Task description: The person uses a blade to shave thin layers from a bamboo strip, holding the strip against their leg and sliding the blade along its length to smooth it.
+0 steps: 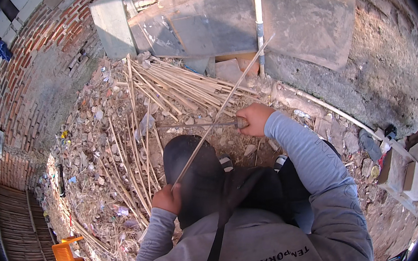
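Note:
My left hand (166,198) grips the near end of a long thin bamboo strip (222,107) that slants up and to the right, over my dark-trousered knee (192,168). My right hand (253,119) is closed on the wooden handle of a knife (203,125). Its blade points left and lies across the strip near the strip's middle. Both sleeves are grey.
A heap of cut bamboo strips (174,86) lies ahead on rubble and litter. Grey boards (238,20) and a white pipe (257,8) lean against the wall behind. Brick wall (24,73) at left, an orange plastic chair (69,253) at lower left, bricks (412,175) at right.

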The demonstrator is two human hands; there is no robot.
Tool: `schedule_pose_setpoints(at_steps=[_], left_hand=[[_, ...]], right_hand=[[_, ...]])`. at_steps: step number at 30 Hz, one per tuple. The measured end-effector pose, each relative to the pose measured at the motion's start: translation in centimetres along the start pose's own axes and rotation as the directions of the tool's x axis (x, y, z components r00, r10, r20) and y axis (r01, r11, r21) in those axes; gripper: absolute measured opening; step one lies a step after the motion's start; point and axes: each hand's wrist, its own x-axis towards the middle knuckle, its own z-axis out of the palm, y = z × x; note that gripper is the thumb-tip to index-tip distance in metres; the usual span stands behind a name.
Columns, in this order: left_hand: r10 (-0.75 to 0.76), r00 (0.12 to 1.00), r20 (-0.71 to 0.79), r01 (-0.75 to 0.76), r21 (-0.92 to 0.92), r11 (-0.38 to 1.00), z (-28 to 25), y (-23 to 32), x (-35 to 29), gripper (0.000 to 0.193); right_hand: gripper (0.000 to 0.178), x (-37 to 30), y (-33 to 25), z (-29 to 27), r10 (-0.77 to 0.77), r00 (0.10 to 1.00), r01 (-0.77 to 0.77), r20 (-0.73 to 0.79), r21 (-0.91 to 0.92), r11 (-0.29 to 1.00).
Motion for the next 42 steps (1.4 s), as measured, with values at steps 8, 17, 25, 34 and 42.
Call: schedule_pose_setpoints(at_steps=[8, 17, 25, 34, 42], left_hand=[[-0.001, 1.0, 0.02, 0.0, 0.01, 1.0, -0.05, 0.02, 0.11, 0.041], [-0.004, 1.0, 0.017, 0.004, 0.014, 1.0, -0.1, 0.08, 0.15, 0.043], [-0.002, 1.0, 0.008, 0.002, 0.008, 1.0, -0.05, 0.09, 0.1, 0.043], [-0.001, 1.0, -0.01, 0.001, -0.004, 1.0, 0.25, -0.17, 0.1, 0.044], [0.002, 1.0, -0.004, -0.003, -0.017, 1.0, 0.26, -0.28, 0.1, 0.045]], right_hand=[[0.031, -0.06, 0.27, 0.26, -0.053, 0.997, 0.053, -0.052, 0.015, 0.998], [0.031, -0.02, 0.3, 0.31, -0.045, 0.998, 0.046, -0.037, 0.017, 0.999], [0.032, -0.02, 0.11, 0.27, -0.013, 1.0, 0.013, -0.023, 0.003, 1.0], [0.034, -0.07, -0.08, 0.17, -0.031, 0.999, 0.032, -0.027, 0.03, 0.999], [0.032, -0.19, 0.0, 0.3, -0.055, 0.997, 0.056, -0.062, 0.025, 0.998]])
